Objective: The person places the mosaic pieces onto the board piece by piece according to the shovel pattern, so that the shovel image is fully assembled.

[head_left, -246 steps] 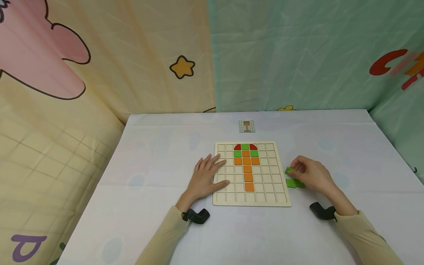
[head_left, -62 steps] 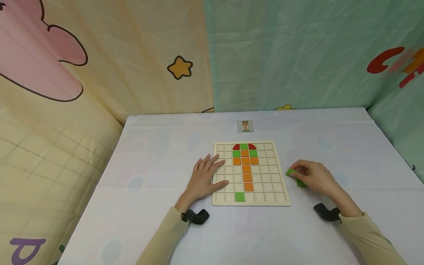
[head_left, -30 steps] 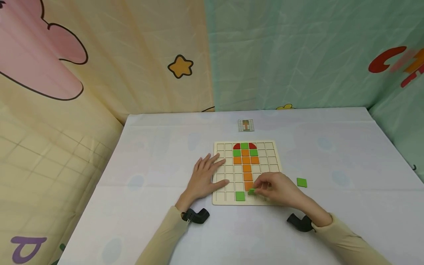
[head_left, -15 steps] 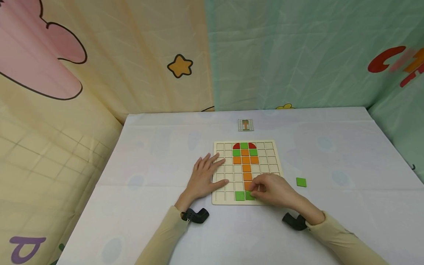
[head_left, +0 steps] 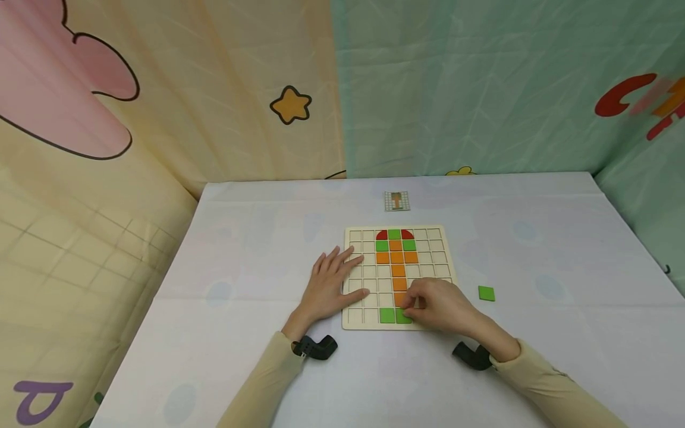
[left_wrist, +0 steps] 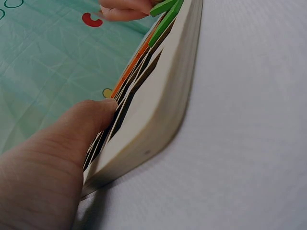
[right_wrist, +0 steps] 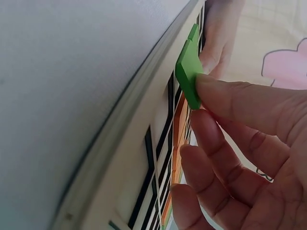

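Observation:
A pale wooden grid board (head_left: 434, 303) lies on the table, with red, green and orange tiles set in a mushroom-like pattern. My left hand (head_left: 329, 290) rests with spread fingers on its left edge, the thumb over the cells. My right hand (head_left: 441, 304) pinches a green square tile (right_wrist: 190, 72) at the bottom row, right below the orange column. In the right wrist view that tile stands tilted, partly out of its cell, the thumb on its face. Beside it another green tile (head_left: 387, 315) lies in the bottom row.
One loose green tile (head_left: 486, 293) lies on the white table to the right of the board. A small pattern card (head_left: 396, 201) lies beyond the board's far edge. Printed curtains (head_left: 241, 89) hang behind and beside the table (head_left: 257, 238).
My right hand has carried a green tile from the right of the board to the bottom row and lowered it there. Earlier, another green tile was set beside it. The left hand stays put.

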